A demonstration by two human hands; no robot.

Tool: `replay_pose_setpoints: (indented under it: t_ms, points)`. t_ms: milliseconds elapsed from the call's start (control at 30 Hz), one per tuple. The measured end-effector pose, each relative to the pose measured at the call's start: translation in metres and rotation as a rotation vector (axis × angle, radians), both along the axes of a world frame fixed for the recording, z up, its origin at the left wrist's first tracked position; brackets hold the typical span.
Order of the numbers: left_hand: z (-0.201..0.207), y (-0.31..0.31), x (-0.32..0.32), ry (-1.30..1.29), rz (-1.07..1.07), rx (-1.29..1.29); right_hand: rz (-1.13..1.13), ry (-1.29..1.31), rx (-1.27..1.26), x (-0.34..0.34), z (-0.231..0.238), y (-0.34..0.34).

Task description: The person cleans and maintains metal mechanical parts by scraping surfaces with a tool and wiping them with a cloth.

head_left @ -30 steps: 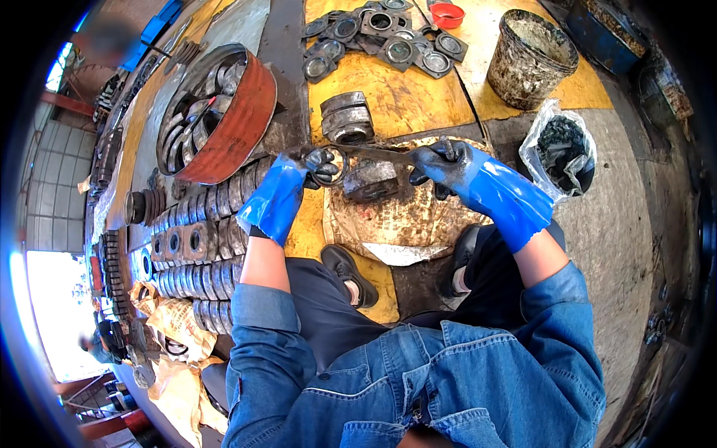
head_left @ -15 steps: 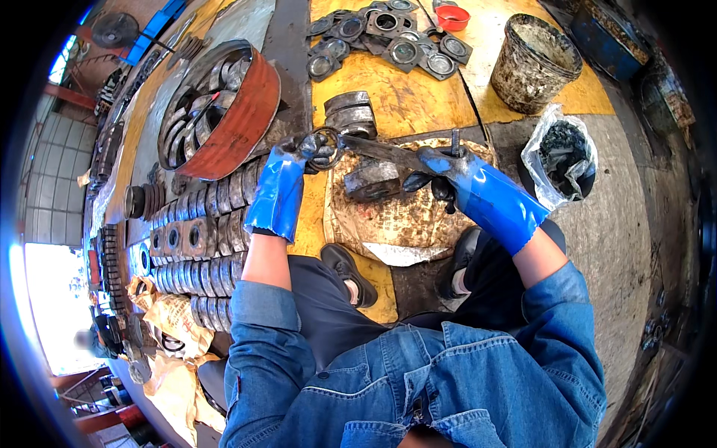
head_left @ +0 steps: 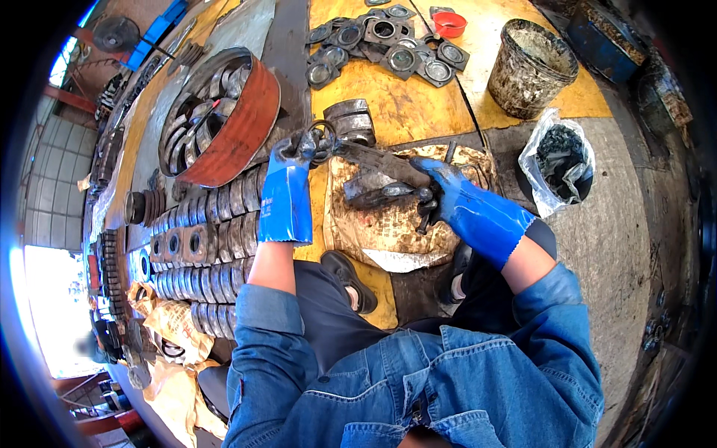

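Both my hands wear blue rubber gloves with blackened fingers. My left hand (head_left: 297, 153) is closed on a thin dark ring (head_left: 323, 125), held upright in front of the floor sack. From the ring's edge, a dark flat strip (head_left: 385, 164) reaches across to my right hand (head_left: 447, 190), whose fingers are closed around its other end. The strip's exact kind is unclear. Below both hands lies a stained, grease-marked sack (head_left: 373, 231). A dark curved metal block on it is mostly covered by the strip and my fingers. Just beyond stand curved metal pieces (head_left: 348, 118).
Rows of metal rings (head_left: 202, 276) stand at left, beside a large red-brown hoop (head_left: 239, 138) holding more parts. Square flanged plates (head_left: 399, 60) are piled ahead near a red bowl (head_left: 449, 25). A grimy bucket (head_left: 523, 86) and a plastic-lined container (head_left: 586, 160) stand at right.
My right hand has moved slightly lower and turned, its fingers pointing more toward me. The strip has tilted with it and shows more of its flat side. My left hand still holds the ring.
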State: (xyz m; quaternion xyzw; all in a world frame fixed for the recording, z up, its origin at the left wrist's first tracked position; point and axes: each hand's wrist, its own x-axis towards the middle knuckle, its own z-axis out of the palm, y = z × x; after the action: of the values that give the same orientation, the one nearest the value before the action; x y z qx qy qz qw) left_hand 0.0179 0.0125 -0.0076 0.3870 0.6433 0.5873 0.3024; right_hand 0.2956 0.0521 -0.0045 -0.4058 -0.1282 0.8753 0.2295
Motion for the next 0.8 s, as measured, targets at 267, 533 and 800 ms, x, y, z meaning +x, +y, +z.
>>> replay_pose_setpoints:
  t_ms: [267, 533, 800]
  points:
    - [0.016, -0.003, 0.002, -0.181, -0.111, -0.028, -0.02, 0.299, -0.35, -0.011, 0.017, -0.012]
    - [-0.039, -0.004, -0.061, -0.746, 0.041, 0.012, 0.017, 0.421, -0.412, -0.017, 0.029, -0.018]
    - [-0.026, 0.008, -0.039, -0.488, -0.012, 0.045, -0.082, 0.229, 0.027, 0.012, 0.045, 0.005]
